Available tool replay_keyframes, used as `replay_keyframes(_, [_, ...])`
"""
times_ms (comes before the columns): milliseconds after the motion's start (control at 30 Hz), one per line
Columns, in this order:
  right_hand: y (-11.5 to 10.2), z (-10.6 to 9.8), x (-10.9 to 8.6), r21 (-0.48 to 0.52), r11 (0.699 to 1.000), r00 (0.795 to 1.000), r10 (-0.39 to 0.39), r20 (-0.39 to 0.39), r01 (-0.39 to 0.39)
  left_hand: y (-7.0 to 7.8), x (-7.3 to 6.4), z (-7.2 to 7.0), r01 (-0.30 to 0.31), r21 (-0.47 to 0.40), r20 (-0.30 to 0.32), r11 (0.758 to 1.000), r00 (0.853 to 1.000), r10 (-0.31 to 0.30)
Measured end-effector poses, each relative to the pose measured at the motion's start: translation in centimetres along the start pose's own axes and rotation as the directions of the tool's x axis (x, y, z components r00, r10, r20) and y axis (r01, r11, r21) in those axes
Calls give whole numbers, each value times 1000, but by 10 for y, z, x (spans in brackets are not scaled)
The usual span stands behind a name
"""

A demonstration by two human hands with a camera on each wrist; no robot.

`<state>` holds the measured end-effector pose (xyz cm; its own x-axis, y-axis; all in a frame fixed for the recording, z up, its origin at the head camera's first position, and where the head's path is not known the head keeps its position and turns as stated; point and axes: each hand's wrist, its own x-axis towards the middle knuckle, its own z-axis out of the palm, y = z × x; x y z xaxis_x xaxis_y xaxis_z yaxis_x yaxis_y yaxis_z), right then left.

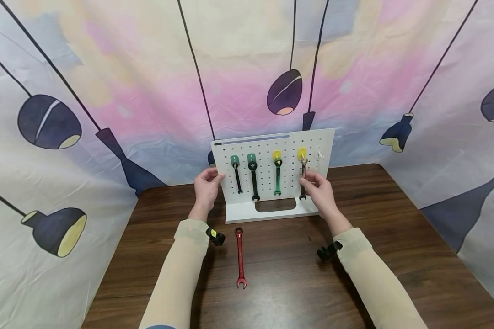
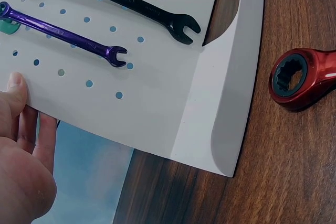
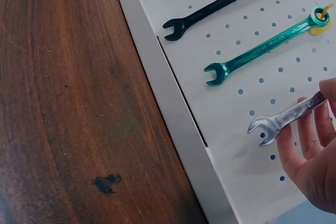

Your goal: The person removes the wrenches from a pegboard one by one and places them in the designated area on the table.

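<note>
Presently, a dark-brown wood-grain worktop (image 1: 280, 283) is occupied by a white perforated pegboard (image 1: 266, 183), pinched at its left edge in the grip of the left hand (image 1: 206, 187). In the grip of the right hand (image 1: 321, 194), a silver metal wrench (image 3: 291, 115) is clamped before the board's right side, its upper end at a yellow hook (image 1: 302, 152).

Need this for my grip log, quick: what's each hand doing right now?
Left hand: holding the white pegboard at its side edge, thumb on the front.
Right hand: holding the silver wrench between thumb and fingers.
</note>
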<state>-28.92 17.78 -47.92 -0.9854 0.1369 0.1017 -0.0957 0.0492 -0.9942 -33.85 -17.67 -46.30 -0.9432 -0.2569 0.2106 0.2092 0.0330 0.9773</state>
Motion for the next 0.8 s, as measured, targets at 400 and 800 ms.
replay_keyframes(400, [5,-8,-8,-39,999,1000,-7,2,7,-2,0,-1,-2,10,4,1000,1000,2])
replay_keyframes(800, [0,-18,-16,-39,999,998,-16,55,19,-2,0,-1,-2,8,10,1000,1000,2])
